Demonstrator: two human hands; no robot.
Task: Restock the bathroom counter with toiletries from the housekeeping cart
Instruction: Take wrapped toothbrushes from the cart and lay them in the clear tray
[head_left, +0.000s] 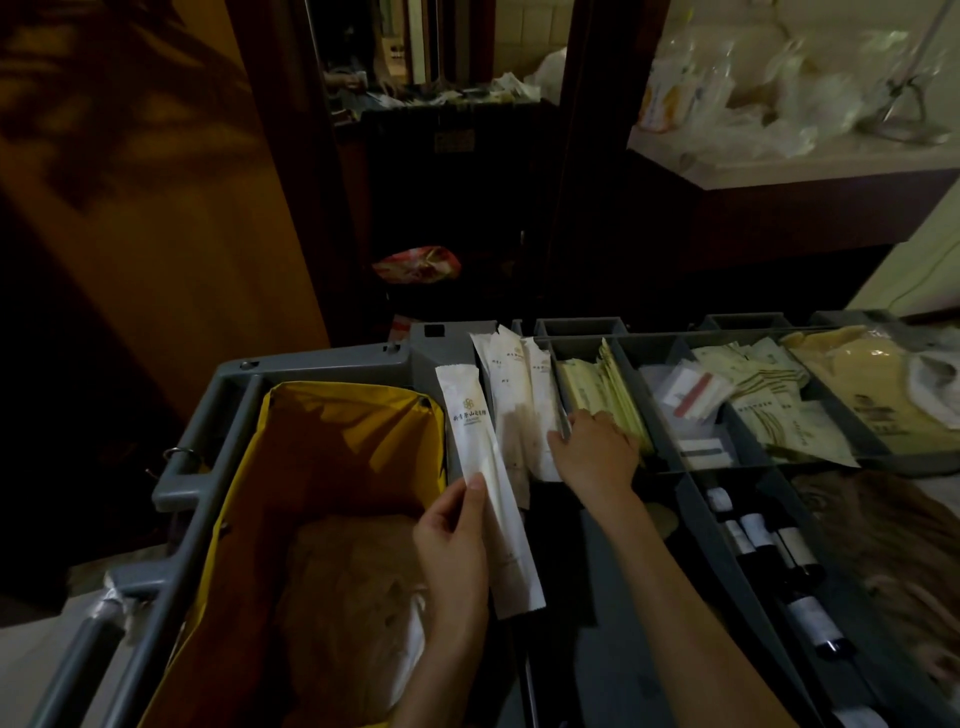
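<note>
Sachet: long white paper sachet (475, 447), above grey plastic cart (332, 364); likely light and flimsy, best held mid-length.
Left grip (452, 545): pinching the sachet's lower half.
Right grip (592, 452): on stacked white packets (511, 400); closure unclear.

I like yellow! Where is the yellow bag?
Head view, lower left: the yellow bag hangs in the grey cart, left of the white packet the left hand holds.

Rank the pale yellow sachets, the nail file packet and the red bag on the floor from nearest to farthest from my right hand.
1. Pale yellow sachets: in the cart compartment, right at the fingertips of the right hand.
2. Nail file packet: one compartment further right.
3. Red bag: on the floor beyond the cart, off to the left.
</note>
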